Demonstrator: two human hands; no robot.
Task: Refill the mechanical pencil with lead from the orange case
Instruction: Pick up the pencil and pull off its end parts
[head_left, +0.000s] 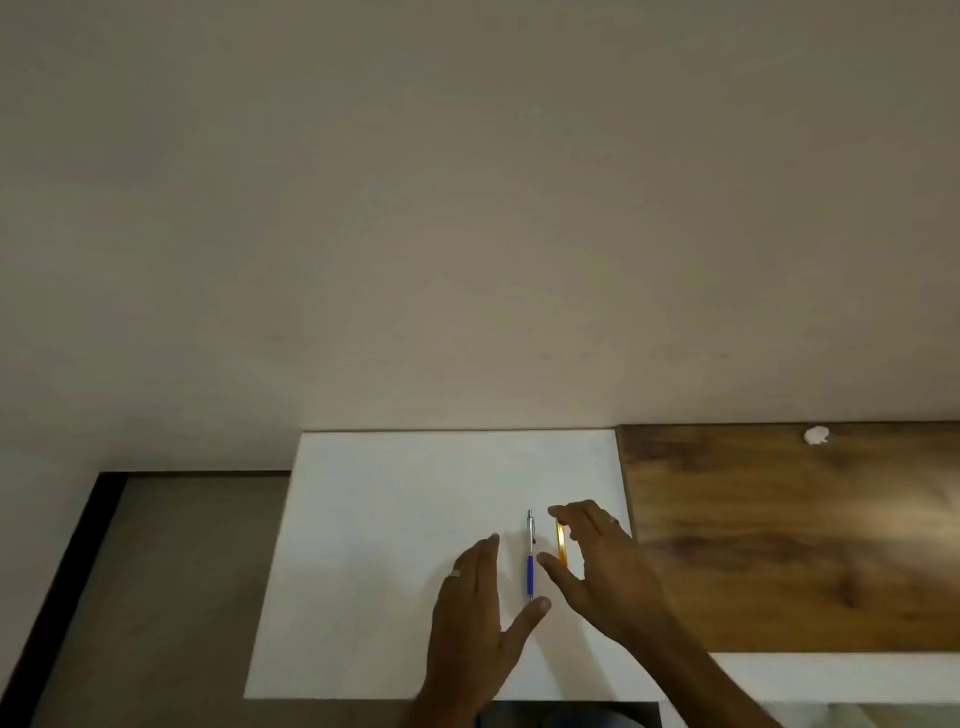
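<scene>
A mechanical pencil (530, 558) with a silver upper half and a blue grip lies on the white table top (395, 545), pointing away from me. Just to its right lies the slim orange lead case (560, 541), parallel to the pencil. My left hand (480, 618) hovers left of the pencil with straight fingers, and its thumb tip reaches the pencil's near end. My right hand (602, 566) is spread over the orange case, fingers beyond its far end and thumb at its near end. Whether the right hand touches the case is unclear.
A brown wooden surface (805, 535) adjoins the white table on the right, with a small crumpled white scrap (816, 435) near the wall. A plain beige wall (467, 208) rises behind. A dark-edged floor area (156, 571) lies to the left.
</scene>
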